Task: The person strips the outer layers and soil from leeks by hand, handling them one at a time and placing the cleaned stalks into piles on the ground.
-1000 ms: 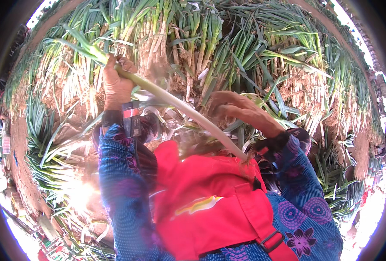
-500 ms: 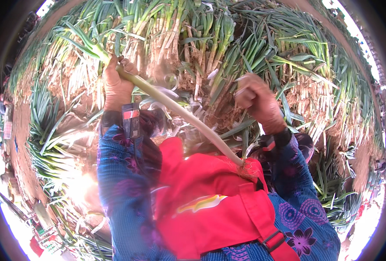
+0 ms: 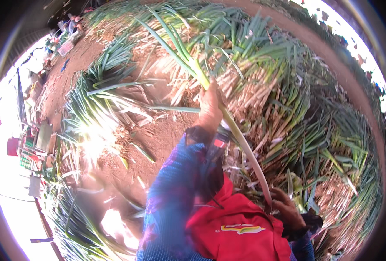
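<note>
My left hand is closed around the upper stem of a long green onion, just below where its green leaves fan out. The pale stalk slants down to the right across the front of my red apron. At its lower end, my right hand has its fingers curled against the stalk, in front of the apron's right side. The root tip is hidden by that hand. A small dark box-shaped device is strapped at my left wrist.
Heaped green onions curve from far ahead round to the right. More bundles lie on the left and lower left. Brown soil shows between them, with loose leaves scattered over it. A person is at the far left.
My view has turned left, showing more ground there. My right hand, raised and apart from the stalk before, has come down to its lower end. My left hand still holds the green onion.
</note>
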Available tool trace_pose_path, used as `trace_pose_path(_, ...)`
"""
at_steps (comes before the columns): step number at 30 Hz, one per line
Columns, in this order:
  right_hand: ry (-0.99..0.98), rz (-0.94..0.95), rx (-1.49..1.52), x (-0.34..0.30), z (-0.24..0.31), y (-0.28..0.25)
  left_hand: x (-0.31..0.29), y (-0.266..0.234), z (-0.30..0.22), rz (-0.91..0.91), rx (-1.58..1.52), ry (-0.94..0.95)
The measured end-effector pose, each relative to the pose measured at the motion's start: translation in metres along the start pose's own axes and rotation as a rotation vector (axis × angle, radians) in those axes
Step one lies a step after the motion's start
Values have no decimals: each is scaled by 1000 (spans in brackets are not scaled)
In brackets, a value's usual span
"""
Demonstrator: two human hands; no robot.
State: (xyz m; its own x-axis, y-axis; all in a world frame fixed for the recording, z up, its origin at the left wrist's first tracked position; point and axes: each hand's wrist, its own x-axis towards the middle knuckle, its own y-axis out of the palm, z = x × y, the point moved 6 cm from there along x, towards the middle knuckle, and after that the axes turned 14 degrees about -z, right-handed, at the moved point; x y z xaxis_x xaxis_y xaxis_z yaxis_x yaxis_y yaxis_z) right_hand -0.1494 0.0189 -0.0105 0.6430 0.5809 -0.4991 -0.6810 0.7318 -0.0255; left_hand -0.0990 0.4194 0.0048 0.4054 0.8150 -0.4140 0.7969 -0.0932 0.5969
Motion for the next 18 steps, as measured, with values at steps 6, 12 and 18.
trace_pose_path(6, -55, -47, -20, 37, 30, 56, 39, -26, -71, -42, -62, 62)
trace_pose_path(12, -338, 41, -70, 94, 129, 139, 3, -27, -182, 168, -225, 240)
trace_pose_path(18, -463, 278, 60, 170, 214, 303, 40, -108, -235, -53, -172, 449)
